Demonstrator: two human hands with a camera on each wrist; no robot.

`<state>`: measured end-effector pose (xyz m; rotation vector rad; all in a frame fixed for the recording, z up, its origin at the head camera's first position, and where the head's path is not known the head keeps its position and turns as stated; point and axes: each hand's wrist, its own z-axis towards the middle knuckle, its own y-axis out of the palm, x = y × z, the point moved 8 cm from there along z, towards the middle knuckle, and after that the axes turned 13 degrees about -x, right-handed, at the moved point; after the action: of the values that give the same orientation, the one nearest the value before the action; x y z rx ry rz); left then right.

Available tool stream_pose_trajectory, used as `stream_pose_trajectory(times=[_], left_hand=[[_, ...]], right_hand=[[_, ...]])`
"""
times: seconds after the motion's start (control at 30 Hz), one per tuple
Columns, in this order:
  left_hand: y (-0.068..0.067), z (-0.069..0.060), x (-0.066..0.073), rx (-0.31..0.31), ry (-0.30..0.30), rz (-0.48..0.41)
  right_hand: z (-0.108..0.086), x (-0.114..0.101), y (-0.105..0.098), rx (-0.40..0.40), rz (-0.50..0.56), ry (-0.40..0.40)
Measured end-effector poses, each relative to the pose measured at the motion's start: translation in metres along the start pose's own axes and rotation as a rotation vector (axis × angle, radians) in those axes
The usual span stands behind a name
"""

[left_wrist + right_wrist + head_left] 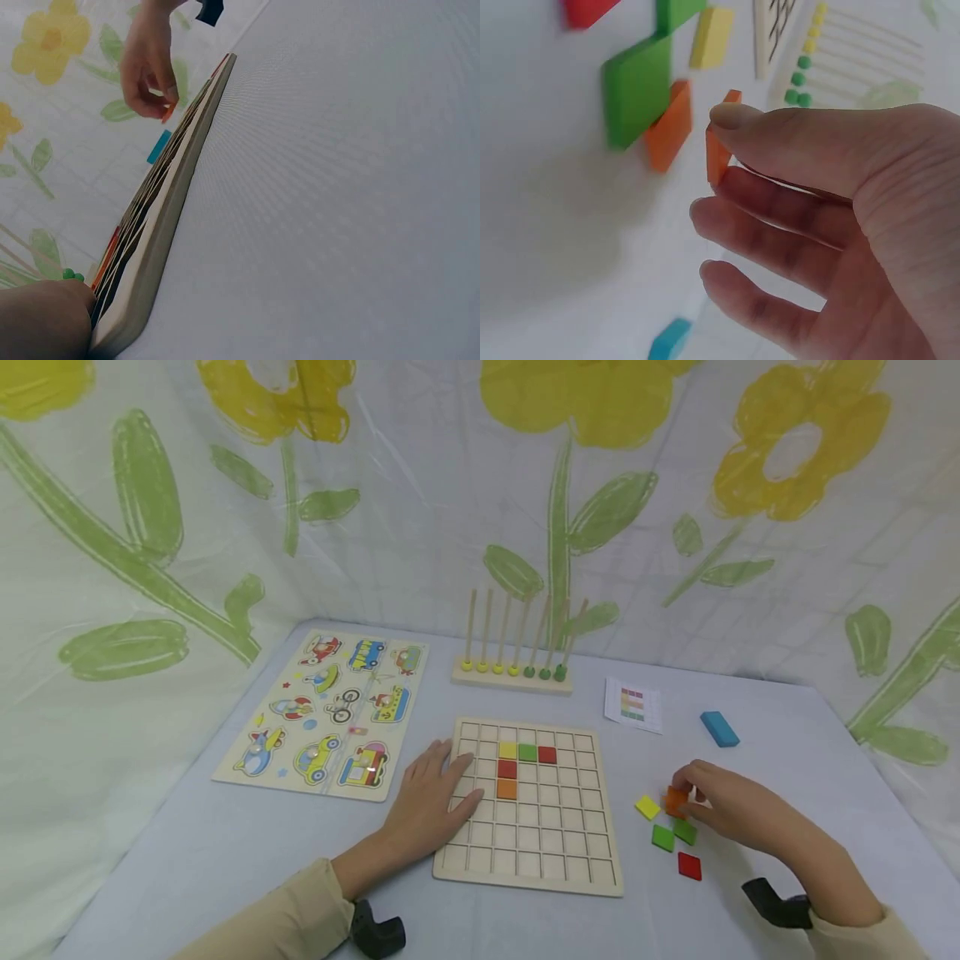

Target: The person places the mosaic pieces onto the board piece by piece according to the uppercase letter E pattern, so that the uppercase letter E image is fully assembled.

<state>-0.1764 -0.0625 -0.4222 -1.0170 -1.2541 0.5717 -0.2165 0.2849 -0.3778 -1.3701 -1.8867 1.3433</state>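
A wooden grid board (564, 887) lies on the table, with a yellow, a green and a red tile (547, 755) in one row and a red and an orange tile (506, 789) below the yellow one. My left hand (433, 802) rests on its left edge, fingers extended. To the right of the board, my right hand (723, 806) pinches an orange tile (718, 154) between thumb and fingers, lifted and tilted on edge. Beneath it lie another orange tile (671, 129), a yellow tile (647, 807), two green tiles (663, 837) and a red tile (690, 866).
A picture puzzle board (300, 777) of vehicles lies at the left. Behind the grid stands a wooden base (480, 679) with upright sticks and yellow and green beads. A printed card (645, 702) and a blue block (719, 729) lie at the back right.
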Motion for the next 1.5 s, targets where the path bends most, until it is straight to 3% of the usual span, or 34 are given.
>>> stream_pose_trajectory(times=[0.27, 0.53, 0.8, 1.13, 1.5], left_hand=[[0.002, 0.001, -0.002, -0.001, -0.002, 0.011], [0.001, 0.001, -0.001, 0.012, 0.003, 0.013], [0.000, 0.001, 0.001, 0.006, -0.004, 0.006], [0.001, 0.001, -0.001, 0.011, -0.004, 0.023], [0.002, 0.002, -0.001, 0.005, -0.007, 0.028]], right_hand=[[0.021, -0.049, -0.013, 0.026, -0.059, -0.083], [0.042, -0.098, -0.013, 0.019, -0.083, -0.174], [0.054, -0.137, -0.008, 0.056, -0.129, -0.360], [0.062, -0.164, -0.006, 0.093, -0.171, -0.465], [0.071, -0.171, 0.001, 0.054, -0.176, -0.455]])
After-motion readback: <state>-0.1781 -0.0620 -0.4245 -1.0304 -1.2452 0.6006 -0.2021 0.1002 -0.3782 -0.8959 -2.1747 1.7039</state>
